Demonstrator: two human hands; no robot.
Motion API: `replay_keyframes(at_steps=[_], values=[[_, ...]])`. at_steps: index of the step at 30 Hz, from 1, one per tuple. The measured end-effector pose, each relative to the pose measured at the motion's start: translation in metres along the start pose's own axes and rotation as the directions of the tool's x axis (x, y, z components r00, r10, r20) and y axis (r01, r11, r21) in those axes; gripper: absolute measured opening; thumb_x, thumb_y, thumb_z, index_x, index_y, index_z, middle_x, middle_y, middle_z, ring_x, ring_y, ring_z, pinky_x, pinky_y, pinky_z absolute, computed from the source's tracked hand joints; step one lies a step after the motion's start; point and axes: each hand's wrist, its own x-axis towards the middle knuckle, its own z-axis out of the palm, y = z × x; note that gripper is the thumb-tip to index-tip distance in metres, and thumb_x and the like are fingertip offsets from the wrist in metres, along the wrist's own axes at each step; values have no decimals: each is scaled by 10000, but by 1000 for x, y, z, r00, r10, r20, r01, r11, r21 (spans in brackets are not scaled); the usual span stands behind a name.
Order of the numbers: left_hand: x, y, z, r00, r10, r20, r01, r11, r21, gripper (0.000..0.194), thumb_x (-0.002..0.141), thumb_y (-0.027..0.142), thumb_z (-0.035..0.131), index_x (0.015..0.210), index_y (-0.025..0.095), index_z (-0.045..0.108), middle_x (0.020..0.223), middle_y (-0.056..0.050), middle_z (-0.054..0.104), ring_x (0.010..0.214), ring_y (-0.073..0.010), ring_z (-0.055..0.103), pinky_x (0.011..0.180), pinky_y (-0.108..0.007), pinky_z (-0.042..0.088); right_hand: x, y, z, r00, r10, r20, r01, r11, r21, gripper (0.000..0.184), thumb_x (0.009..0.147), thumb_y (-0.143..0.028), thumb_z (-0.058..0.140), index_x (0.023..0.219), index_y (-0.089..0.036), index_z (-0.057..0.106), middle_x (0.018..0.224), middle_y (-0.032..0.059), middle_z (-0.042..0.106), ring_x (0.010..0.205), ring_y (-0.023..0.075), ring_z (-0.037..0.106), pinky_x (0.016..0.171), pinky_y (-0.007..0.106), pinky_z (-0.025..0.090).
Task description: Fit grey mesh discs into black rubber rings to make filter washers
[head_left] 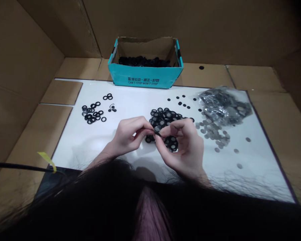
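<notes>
Near the middle of the white board, my left hand (130, 135) and my right hand (183, 144) meet at their fingertips. Between them they pinch one small black ring (157, 133), partly covered by the fingers. Directly behind and under the hands lies a pile of black rings with grey centres (165, 115). To the right of my right hand, loose grey discs (210, 129) are scattered. Left of my left hand sits a group of open black rings (90, 115) with no centres.
A turquoise box (145, 77) holding many black pieces stands at the back. A clear plastic bag (223, 105) of discs lies at the right. Small black discs (180, 103) dot the board (130, 100). Cardboard walls (190, 26) surround it. A black cable (20, 166) with yellow tape enters from the left.
</notes>
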Motion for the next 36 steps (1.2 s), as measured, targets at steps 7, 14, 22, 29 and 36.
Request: replay_keyframes(at_steps=[7, 14, 22, 29, 36], values=[[-1, -1, 0, 1000, 14, 10, -15, 1000, 4, 75, 888, 104, 600, 823, 129, 626, 674, -17, 643, 577, -85, 584, 555, -181, 453, 3, 0, 1, 997, 74, -35, -71, 994, 78, 350, 718, -78, 671, 883, -250, 414, 725, -63, 534, 652, 103, 605, 607, 240, 510], [0, -1, -1, 999, -30, 46, 34, 995, -92, 61, 893, 115, 604, 839, 135, 626, 709, -27, 649, 617, -95, 590, 582, -198, 469, 2, 0, 8, 987, 69, -145, -31, 968, 248, 371, 743, -55, 683, 944, -248, 437, 785, -57, 567, 685, 97, 648, 626, 228, 556], [2, -4, -5, 967, -58, 249, 92, 988, -128, 141, 942, 163, 533, 820, 142, 601, 709, -21, 610, 629, -93, 543, 588, -206, 433, -3, 5, 0, 989, 141, 53, -148, 971, 187, 365, 757, -99, 658, 980, -255, 416, 746, -56, 536, 641, 103, 585, 617, 269, 497], [2, -3, -6, 989, 58, 134, -53, 998, -39, 142, 905, 141, 586, 763, 136, 597, 629, -11, 610, 555, -82, 508, 534, -188, 407, 2, 0, 0, 970, 208, 125, -232, 948, 220, 361, 736, -97, 648, 921, -258, 384, 663, -79, 495, 596, 102, 535, 569, 256, 447], [1, -1, -5, 991, -50, 122, 53, 998, -24, 175, 925, 163, 559, 754, 144, 590, 624, 5, 576, 541, -73, 475, 524, -196, 386, 7, -1, 1, 967, 245, 74, -256, 920, 298, 379, 738, -128, 690, 956, -249, 405, 718, -53, 600, 593, 102, 591, 567, 248, 497]])
